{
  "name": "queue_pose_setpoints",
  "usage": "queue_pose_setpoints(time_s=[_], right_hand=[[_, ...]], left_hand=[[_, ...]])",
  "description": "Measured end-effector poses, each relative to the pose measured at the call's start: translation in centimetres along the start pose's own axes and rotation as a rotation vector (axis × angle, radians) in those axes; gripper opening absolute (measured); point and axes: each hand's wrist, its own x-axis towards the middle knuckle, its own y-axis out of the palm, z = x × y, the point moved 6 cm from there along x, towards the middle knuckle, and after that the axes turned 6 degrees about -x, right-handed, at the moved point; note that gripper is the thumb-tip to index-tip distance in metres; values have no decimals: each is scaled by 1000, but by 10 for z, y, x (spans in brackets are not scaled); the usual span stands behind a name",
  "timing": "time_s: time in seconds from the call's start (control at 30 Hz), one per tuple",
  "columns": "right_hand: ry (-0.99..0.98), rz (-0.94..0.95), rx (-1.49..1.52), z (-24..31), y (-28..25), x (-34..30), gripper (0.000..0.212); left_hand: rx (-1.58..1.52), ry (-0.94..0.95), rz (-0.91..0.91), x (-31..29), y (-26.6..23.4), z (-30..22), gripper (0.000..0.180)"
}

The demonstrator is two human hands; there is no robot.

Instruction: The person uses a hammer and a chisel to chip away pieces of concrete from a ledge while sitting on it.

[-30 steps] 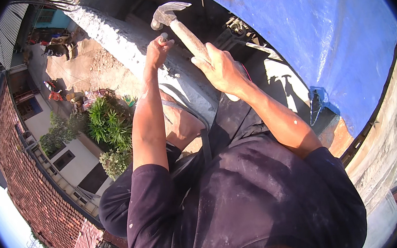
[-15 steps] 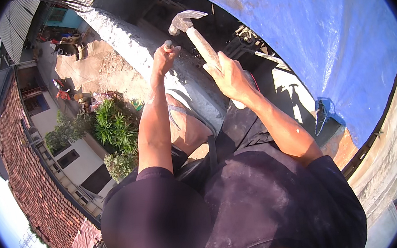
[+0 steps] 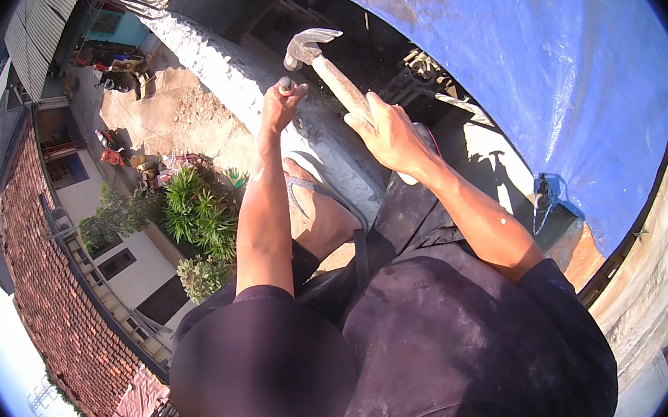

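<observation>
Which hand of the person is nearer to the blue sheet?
Right. The right hand, holding the hammer, is left of the blue sheet, apart from it. The left hand, around a metal rod, is farther left.

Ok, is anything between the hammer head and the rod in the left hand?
Nothing visible is. The hammer head, on the hammer held by the right hand, appears just above the tip of the rod in the left hand; depth is hard to judge.
</observation>
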Motion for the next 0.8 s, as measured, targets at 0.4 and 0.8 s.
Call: queue_pose_setpoints(time_s=[0.4, 0.8], right_hand=[[-20, 106, -160, -20, 25, 12, 36], [-179, -142, -3, 4, 12, 4, 30]], left_hand=[[29, 110, 51, 5, 9, -12, 31], [33, 20, 27, -3, 6, -11, 31]])
